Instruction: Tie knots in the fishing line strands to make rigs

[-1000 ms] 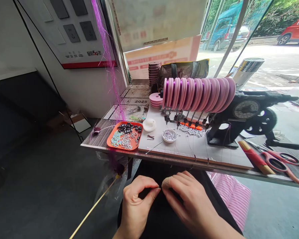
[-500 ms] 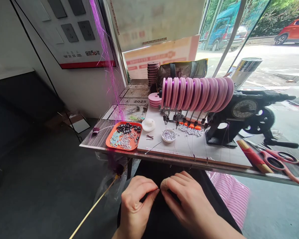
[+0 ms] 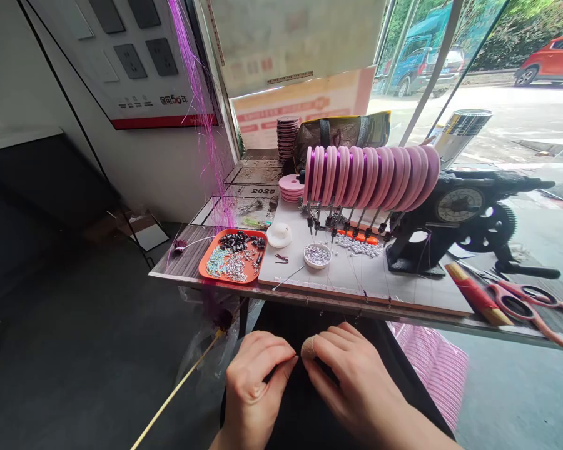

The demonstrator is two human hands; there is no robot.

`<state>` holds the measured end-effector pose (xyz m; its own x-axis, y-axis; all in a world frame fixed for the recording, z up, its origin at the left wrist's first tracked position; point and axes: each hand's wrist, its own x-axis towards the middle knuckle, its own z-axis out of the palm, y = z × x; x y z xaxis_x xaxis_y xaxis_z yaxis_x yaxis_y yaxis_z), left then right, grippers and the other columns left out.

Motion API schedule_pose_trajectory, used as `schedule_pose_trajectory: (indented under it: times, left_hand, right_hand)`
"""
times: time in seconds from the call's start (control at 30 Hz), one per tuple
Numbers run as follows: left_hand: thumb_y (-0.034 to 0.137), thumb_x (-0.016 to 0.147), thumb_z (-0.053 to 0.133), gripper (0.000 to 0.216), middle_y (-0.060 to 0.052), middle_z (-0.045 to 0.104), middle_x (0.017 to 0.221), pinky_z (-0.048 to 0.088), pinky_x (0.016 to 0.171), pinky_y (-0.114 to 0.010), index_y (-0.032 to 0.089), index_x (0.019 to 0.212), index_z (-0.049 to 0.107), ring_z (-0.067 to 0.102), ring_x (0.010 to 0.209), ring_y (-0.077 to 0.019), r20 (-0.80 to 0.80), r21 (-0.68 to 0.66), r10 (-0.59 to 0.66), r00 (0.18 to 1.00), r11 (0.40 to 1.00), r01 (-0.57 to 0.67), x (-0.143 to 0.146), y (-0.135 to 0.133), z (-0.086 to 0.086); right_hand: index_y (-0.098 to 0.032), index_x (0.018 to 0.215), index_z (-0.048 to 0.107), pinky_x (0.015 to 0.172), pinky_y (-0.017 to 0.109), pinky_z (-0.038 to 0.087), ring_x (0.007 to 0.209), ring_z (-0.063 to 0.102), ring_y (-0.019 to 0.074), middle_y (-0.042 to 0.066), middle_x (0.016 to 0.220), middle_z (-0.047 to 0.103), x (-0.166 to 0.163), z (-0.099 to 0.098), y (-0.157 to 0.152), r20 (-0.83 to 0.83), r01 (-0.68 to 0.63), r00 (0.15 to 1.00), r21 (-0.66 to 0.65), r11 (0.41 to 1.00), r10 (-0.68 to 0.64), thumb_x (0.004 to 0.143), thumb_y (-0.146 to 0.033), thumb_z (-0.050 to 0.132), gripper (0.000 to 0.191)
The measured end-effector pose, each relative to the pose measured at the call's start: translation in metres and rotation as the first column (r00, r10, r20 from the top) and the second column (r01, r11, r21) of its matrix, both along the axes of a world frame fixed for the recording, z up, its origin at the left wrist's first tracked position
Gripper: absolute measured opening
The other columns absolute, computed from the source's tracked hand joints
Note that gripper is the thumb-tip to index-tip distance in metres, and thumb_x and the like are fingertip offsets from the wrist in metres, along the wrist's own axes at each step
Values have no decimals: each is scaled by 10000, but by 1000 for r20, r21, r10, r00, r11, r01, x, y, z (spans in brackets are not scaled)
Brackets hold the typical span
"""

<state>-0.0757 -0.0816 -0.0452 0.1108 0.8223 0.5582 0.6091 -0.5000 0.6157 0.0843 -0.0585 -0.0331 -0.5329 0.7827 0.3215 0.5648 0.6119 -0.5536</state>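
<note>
My left hand (image 3: 260,378) and my right hand (image 3: 344,372) are close together above my dark lap, below the table's front edge. Both pinch with thumb and forefinger, the fingertips slightly apart. Whatever lies between them is too fine to make out. A tan wrap covers a fingertip of the right hand. Above the hands, a black hand-cranked machine (image 3: 457,206) carries a row of pink spools (image 3: 373,178) with purple thread. Thin threads run down from it to the table's front edge. A small white bowl of pearly beads (image 3: 318,255) stands below the spools.
An orange tray (image 3: 204,265) with black, silver and turquoise beads sits at the left. Pink-handled scissors (image 3: 520,306) and a red-wrapped roll (image 3: 478,294) lie at the right. Purple strands (image 3: 201,106) hang down at left. A thin stick (image 3: 176,390) slants beside my left hand.
My left hand has shifted very slightly left. Both hands keep the same pinch, and the table's things stay in place.
</note>
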Motion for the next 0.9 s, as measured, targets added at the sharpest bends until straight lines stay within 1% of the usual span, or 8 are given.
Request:
schedule_pose_trajectory:
  times: [0.33, 0.5, 0.6, 0.8, 0.9]
  left_hand:
    - [13, 742, 597, 183, -7, 663, 685, 511, 644, -288, 193, 774, 604, 598, 668, -152, -67, 71, 1, 998, 997, 4, 0, 1, 1]
    - [22, 755, 583, 170, -4, 659, 671, 511, 620, -278, 190, 768, 609, 596, 651, -145, -58, 110, 5, 998, 994, 2, 1, 2, 1]
    - [28, 747, 595, 162, -6, 659, 672, 514, 614, -270, 188, 761, 612, 602, 652, -146, -37, 88, 0, 999, 996, 3, 2, 2, 1]
    - [42, 745, 616, 141, -12, 647, 686, 517, 583, -237, 181, 727, 602, 611, 648, -137, 60, -41, -5, 998, 999, 7, 4, 0, 2]
    - [41, 739, 623, 142, -9, 644, 680, 516, 576, -231, 181, 720, 600, 611, 641, -135, 84, -46, -7, 996, 999, 11, 4, 0, 2]
  right_hand:
    - [-177, 696, 523, 591, 270, 274, 547, 479, 131, -5, 593, 562, -1, 0, 0, -11, 15, 1000, -4, 1000, -15, 827, -117, 433, 170]
    - [-172, 692, 509, 592, 268, 270, 556, 470, 130, -9, 604, 552, -3, 0, 0, -53, 20, 998, 3, 1000, -20, 820, -116, 440, 156]
    - [-170, 698, 508, 603, 270, 276, 564, 465, 132, -5, 615, 547, -4, 1, 1, -72, 10, 997, 15, 1000, -9, 826, -114, 428, 160]
    - [-172, 707, 495, 628, 272, 286, 582, 449, 135, -3, 634, 531, -5, 3, 1, -90, -9, 996, 20, 1000, 11, 819, -107, 426, 146]
    - [-170, 709, 481, 633, 273, 286, 597, 442, 137, -2, 647, 526, -6, 4, 0, -77, -10, 997, 4, 1000, 11, 827, -113, 425, 143]
